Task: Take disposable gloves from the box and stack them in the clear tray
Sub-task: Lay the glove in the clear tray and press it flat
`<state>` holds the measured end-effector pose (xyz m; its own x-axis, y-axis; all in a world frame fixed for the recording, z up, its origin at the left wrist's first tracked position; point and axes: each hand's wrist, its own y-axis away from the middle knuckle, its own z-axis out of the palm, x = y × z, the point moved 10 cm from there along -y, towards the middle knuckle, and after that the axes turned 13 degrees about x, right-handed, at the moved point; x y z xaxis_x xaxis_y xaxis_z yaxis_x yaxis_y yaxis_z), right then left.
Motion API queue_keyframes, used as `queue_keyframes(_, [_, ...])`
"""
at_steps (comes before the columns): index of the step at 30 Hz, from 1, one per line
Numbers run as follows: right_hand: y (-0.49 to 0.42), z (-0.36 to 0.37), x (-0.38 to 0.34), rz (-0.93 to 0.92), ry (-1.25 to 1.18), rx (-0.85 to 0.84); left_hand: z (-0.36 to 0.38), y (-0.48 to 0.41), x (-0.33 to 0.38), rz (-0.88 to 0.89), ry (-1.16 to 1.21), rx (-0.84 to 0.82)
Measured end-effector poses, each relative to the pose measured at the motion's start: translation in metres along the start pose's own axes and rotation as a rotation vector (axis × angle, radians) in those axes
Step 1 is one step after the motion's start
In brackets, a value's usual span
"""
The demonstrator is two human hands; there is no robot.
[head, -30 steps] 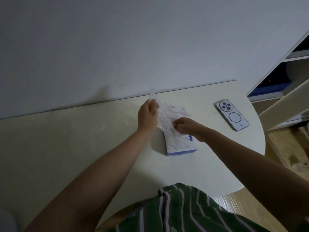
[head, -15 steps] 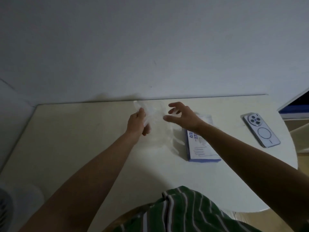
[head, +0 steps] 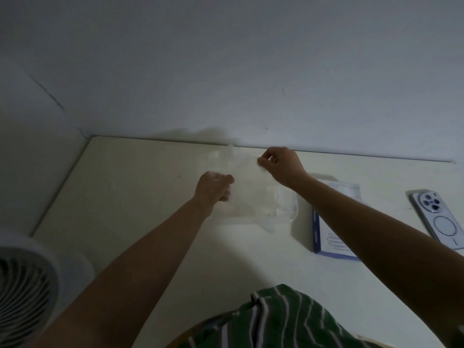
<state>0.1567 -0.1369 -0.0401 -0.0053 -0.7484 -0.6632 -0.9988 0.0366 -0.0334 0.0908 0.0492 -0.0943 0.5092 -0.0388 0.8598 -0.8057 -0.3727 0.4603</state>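
Note:
A thin see-through disposable glove point(head: 247, 182) is spread flat between my hands above the white table. My left hand point(head: 213, 185) grips its near left edge. My right hand point(head: 280, 163) pinches its far right edge. Under the glove's right side I make out the rim of a clear tray point(head: 288, 204), faint and hard to trace. The white and blue glove box point(head: 334, 237) lies flat to the right, partly hidden by my right forearm.
A phone point(head: 438, 218) lies camera side up at the right edge of the table point(head: 140, 197). A white fan point(head: 22, 295) stands at the lower left. The wall runs along the table's far edge.
The view has swung left. My right hand, open half a second ago, has closed on the glove's far edge, and the glove is now stretched flat to the left of the box.

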Motion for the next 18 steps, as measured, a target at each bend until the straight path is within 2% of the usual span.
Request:
queue_keyframes(3, [-0.002, 0.021, -0.008, -0.053, 0.088, -0.156, -0.002, -0.005, -0.006, -0.064, 0.029, 0.012])
queue_keyframes(5, [-0.003, 0.027, -0.01, -0.063, 0.152, -0.196, -0.004, -0.01, -0.011, -0.061, -0.056, 0.058])
queue_keyframes(7, [-0.006, 0.018, -0.018, -0.106, 0.167, -0.082, -0.004, -0.013, -0.012, 0.014, -0.246, 0.104])
queue_keyframes(10, [0.008, -0.028, -0.059, -0.386, 0.087, 0.337, 0.002, -0.013, -0.01, 0.131, -0.549, 0.138])
queue_keyframes(11, [0.018, -0.037, -0.072, -0.473, 0.002, 0.408, 0.003, -0.014, -0.011, 0.141, -0.599, 0.149])
queue_keyframes(12, [0.026, -0.036, -0.08, -0.527, -0.078, 0.385, 0.003, -0.014, -0.013, 0.127, -0.617, 0.155])
queue_keyframes(13, [0.031, -0.025, -0.082, -0.537, -0.131, 0.281, 0.003, -0.015, -0.016, 0.106, -0.633, 0.157])
queue_keyframes(15, [0.035, 0.018, -0.067, -0.415, -0.084, -0.039, 0.005, -0.018, -0.021, 0.083, -0.708, 0.13])
queue_keyframes(18, [0.044, 0.079, -0.01, -0.182, 0.237, -0.422, 0.001, -0.022, -0.029, 0.028, -0.699, 0.122])
